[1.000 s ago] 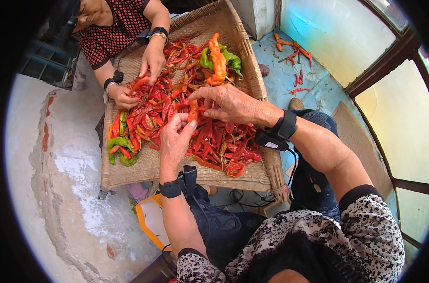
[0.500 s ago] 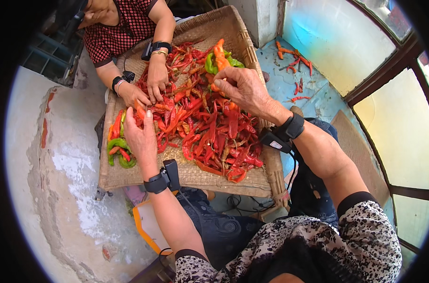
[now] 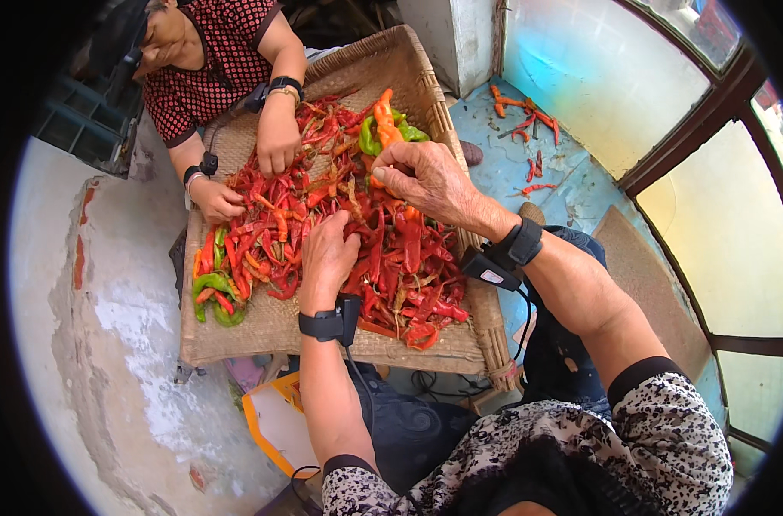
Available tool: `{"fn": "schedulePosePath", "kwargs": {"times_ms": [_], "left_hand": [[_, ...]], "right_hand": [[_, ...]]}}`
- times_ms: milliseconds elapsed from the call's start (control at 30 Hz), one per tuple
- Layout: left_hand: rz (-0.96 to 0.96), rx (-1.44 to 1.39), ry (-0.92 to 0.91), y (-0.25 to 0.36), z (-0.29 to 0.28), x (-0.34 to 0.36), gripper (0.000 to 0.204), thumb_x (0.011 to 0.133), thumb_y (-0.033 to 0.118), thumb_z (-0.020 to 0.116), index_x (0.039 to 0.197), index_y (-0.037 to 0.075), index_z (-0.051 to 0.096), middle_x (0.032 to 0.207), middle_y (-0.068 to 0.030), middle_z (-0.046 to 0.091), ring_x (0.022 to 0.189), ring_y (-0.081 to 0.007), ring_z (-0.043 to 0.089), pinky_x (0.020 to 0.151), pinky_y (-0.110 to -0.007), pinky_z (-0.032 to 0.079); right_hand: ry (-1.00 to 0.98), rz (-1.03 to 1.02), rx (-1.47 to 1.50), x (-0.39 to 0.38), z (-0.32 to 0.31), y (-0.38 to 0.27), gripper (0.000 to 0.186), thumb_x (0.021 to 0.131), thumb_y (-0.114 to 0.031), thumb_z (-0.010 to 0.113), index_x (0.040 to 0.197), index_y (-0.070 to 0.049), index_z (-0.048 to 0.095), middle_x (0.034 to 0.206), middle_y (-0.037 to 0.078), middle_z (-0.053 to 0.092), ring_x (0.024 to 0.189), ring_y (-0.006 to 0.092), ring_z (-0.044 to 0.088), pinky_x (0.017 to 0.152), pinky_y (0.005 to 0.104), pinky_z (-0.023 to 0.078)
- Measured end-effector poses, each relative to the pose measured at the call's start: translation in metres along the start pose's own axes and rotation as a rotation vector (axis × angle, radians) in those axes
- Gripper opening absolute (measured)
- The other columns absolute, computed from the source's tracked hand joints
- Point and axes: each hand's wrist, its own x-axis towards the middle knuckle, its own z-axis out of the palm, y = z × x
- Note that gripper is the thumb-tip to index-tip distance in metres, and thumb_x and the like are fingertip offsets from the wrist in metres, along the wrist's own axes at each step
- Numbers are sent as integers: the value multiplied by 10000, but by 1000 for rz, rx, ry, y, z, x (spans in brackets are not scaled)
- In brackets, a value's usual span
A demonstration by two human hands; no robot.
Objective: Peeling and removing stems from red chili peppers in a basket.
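A heap of red chili peppers point(image 3: 413, 245) fills the middle of a woven basket tray point(image 3: 262, 346). My left hand point(image 3: 327, 260) has come down on the heap, its fingers curled among the red chilies; the fingertips are hidden. Over the heap's right side, my right hand point(image 3: 426, 181) is closed in a pinch, thumb against fingers. What it holds, if anything, I cannot make out. Just beyond it lie an orange pepper point(image 3: 384, 118) and green peppers point(image 3: 368, 138). More green peppers point(image 3: 212, 284) sit in the tray's left corner beside orange and red ones.
Across the tray, a co-worker's two hands point(image 3: 278, 146) work at the heap's far left. Loose chilies point(image 3: 533, 116) lie on the blue floor at the right, near the glass panes point(image 3: 611, 77). A white-and-orange bag point(image 3: 275, 421) stands below the tray.
My left hand has moved right, from the heap's left edge toward its middle. The co-worker's hands have drawn apart. My right hand stays in about the same place relative to the tray.
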Motion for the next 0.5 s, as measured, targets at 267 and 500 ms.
{"fn": "schedulePosePath", "kwargs": {"times_ms": [267,500], "left_hand": [[19,-265,115,26,-30,-48,236,799,88,639,1018,8,599,918,-179,639,812,-346,624,699,-397,476],[52,-257,204,31,-18,-57,311,774,81,698,1058,29,582,929,-149,596,812,-346,616,671,-408,481]], "right_hand": [[-256,-143,-32,-12,17,5,150,857,-113,627,958,-3,625,771,149,638,714,283,637,654,350,504],[-349,-47,-25,-16,33,3,203,834,-170,659,870,21,604,714,198,615,658,361,591,595,413,467]]}}
